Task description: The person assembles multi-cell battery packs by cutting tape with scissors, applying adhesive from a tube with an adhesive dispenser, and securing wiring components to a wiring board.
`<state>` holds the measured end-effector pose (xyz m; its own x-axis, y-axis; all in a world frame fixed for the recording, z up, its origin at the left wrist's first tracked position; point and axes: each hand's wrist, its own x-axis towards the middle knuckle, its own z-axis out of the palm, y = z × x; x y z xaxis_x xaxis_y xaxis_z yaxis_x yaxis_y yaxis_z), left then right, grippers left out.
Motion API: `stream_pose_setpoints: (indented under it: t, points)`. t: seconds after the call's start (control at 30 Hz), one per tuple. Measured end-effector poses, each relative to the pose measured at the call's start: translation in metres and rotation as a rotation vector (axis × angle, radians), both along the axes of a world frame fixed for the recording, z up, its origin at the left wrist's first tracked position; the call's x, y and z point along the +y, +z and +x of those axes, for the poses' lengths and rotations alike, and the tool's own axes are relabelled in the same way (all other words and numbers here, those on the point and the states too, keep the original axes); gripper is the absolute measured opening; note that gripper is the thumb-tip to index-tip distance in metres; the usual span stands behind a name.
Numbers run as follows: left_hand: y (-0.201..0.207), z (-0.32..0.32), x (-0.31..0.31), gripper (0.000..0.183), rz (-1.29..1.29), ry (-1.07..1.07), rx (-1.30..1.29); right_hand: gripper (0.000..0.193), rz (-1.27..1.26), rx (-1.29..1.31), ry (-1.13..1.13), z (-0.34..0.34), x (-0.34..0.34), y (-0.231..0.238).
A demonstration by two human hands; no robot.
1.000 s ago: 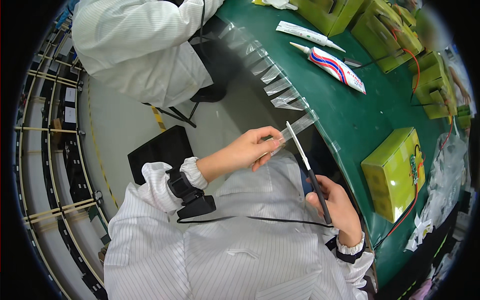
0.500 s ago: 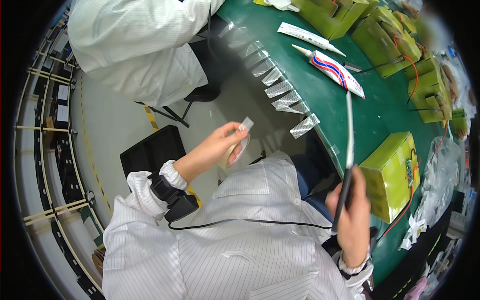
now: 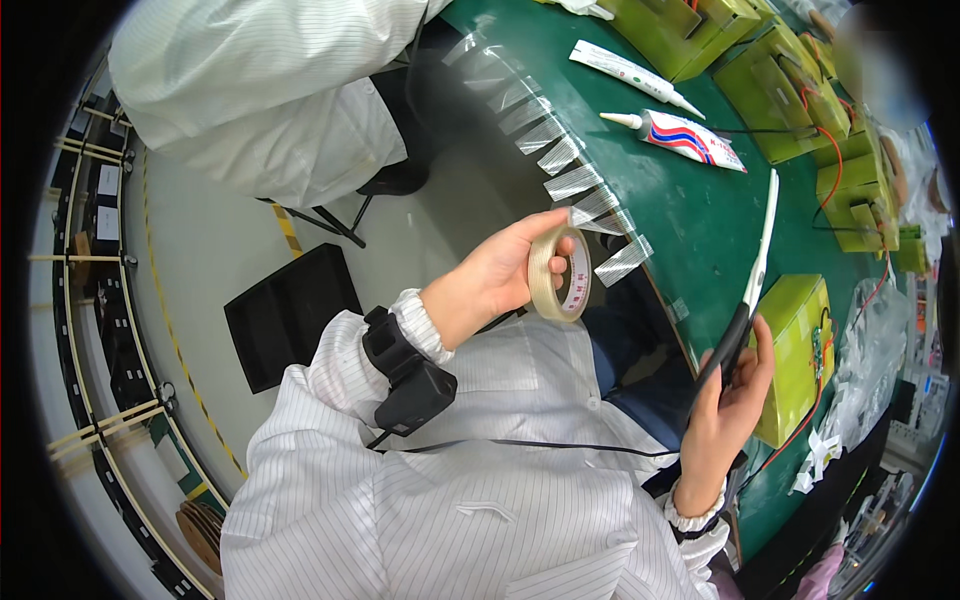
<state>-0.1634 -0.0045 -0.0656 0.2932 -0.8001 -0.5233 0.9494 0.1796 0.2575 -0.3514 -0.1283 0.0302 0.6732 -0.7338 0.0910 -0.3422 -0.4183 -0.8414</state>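
A roll of clear, thread-lined tape [image 3: 545,285] is in my left hand [image 3: 480,275], whose fingers reach through its ring. The thumb lies by the tape's end, just short of the green table's edge; I cannot tell whether it touches the strips there. Several cut tape strips [image 3: 573,181] hang in a row from that edge. Scissors with black handles [image 3: 760,262] are gripped in my right hand [image 3: 728,415], their blades closed and pointing away over the table. Beside that hand stands a yellow-green wrapped block [image 3: 793,385] with a small circuit board and red and black wires.
Two white tubes [image 3: 690,140] with pointed nozzles lie on the green table [image 3: 700,230]. More yellow-green blocks [image 3: 785,90] with wires stand at the far right, near crumpled clear plastic [image 3: 865,370]. A person in a white coat [image 3: 270,100] sits far left; a black box [image 3: 293,318] is on the floor.
My left hand has moved right with the tape roll, up to the table edge, and the roll now faces me more. My right hand has shifted right, the scissors tilting rightward.
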Motion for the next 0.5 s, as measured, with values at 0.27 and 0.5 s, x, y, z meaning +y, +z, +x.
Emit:
stream_pose_setpoints:
  t: [0.27, 0.5]
  points:
    - [-0.006, -0.007, -0.003, 0.019, -0.065, 0.064, 0.085, 0.054, 0.148, -0.127, 0.001, -0.010, 0.002, 0.006]
    - [-0.008, -0.006, -0.007, 0.011, -0.148, 0.067, 0.093, 0.061, 0.062, -0.254, 0.034, 0.014, 0.002, -0.001]
